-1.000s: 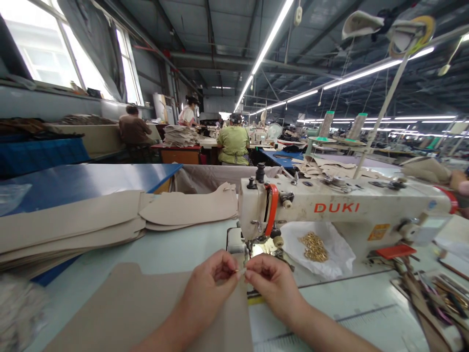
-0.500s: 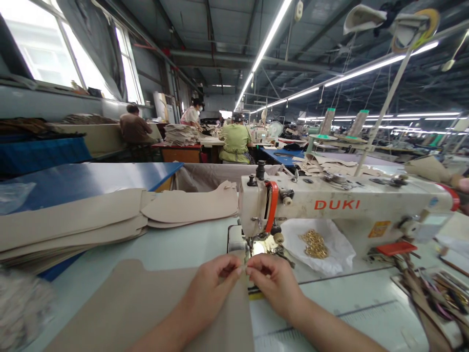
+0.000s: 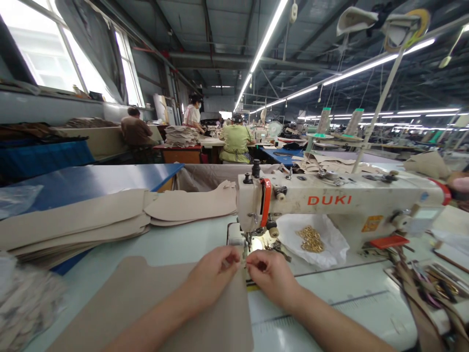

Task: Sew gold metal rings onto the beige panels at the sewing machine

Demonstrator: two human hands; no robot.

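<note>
My left hand (image 3: pixel 216 271) is closed in a pinch over the upper right edge of a flat beige panel (image 3: pixel 176 303), just in front of the needle area of a white DUKI sewing machine (image 3: pixel 330 195). Facing it, my right hand (image 3: pixel 273 276) also pinches, thumb against forefinger. The fingertips nearly meet by the presser foot (image 3: pixel 247 243). Whatever lies between them is too small to make out. The panel spreads flat on the pale table (image 3: pixel 172 244) under my left forearm.
Stacked beige pieces (image 3: pixel 84 212) lie left of the machine. Gold-coloured metal parts (image 3: pixel 310 238) rest on white plastic (image 3: pixel 337 252) under its arm. At the right are straps (image 3: pixel 414 288) and a tray of parts (image 3: pixel 445 283). A bag of scraps (image 3: pixel 29 298) sits front left. People work farther back.
The view has shifted slightly, so the machine appears a little farther left. Both hands stay pinched at the panel's edge, with the fingertips slightly higher in the picture.
</note>
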